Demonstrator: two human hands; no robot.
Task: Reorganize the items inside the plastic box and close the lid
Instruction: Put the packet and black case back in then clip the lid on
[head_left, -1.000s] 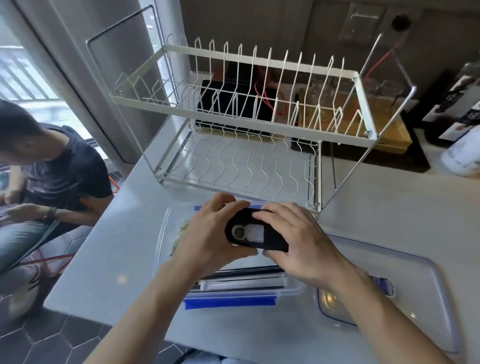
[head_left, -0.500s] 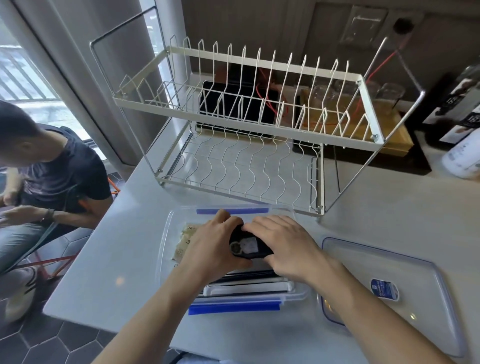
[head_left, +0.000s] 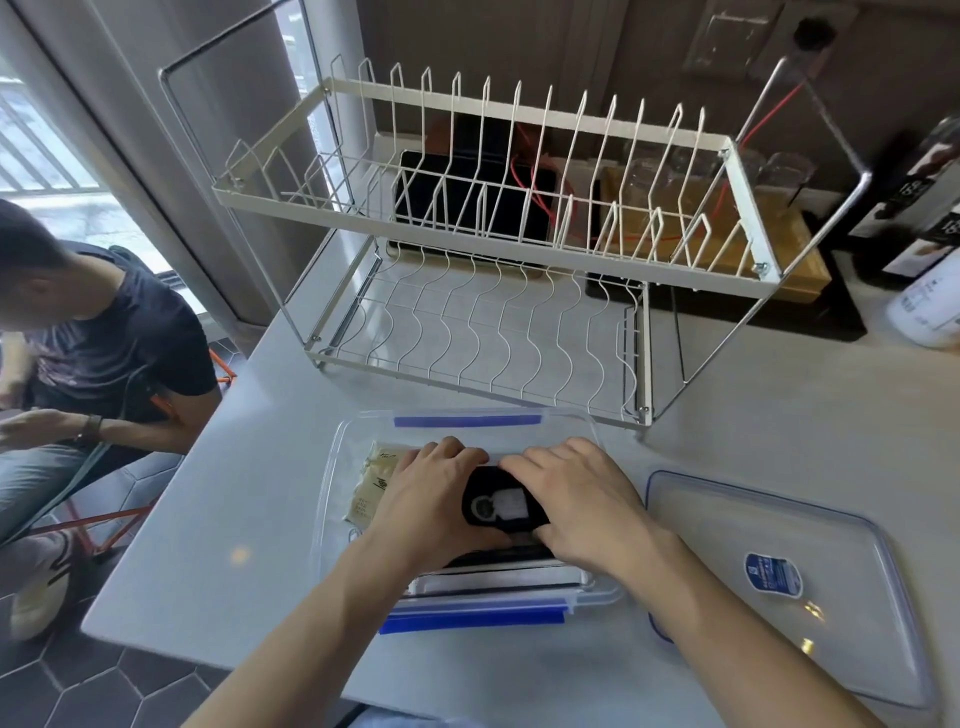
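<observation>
A clear plastic box (head_left: 332, 467) with blue clasps sits on the grey counter in front of me. Both hands are down inside it. My left hand (head_left: 426, 499) and my right hand (head_left: 576, 499) hold a small black pouch (head_left: 501, 506) with a white label between them, low over the box's contents. A pale yellowish packet (head_left: 374, 483) lies at the box's left end. A dark flat item and a white strip (head_left: 493, 579) lie along the near wall, partly hidden by my wrists. The clear lid (head_left: 831, 545) with a blue sticker lies flat to the right of the box.
A white two-tier wire dish rack (head_left: 493, 234) stands just behind the box. Behind it are a black tablet, a wooden tray with glasses, and a white bottle (head_left: 930, 306) at the far right. A seated person (head_left: 93, 338) is at the left, beside the counter's edge.
Both hands have lowered the black pouch from above the box down into it. The camera view has tilted slightly; the lid has not moved.
</observation>
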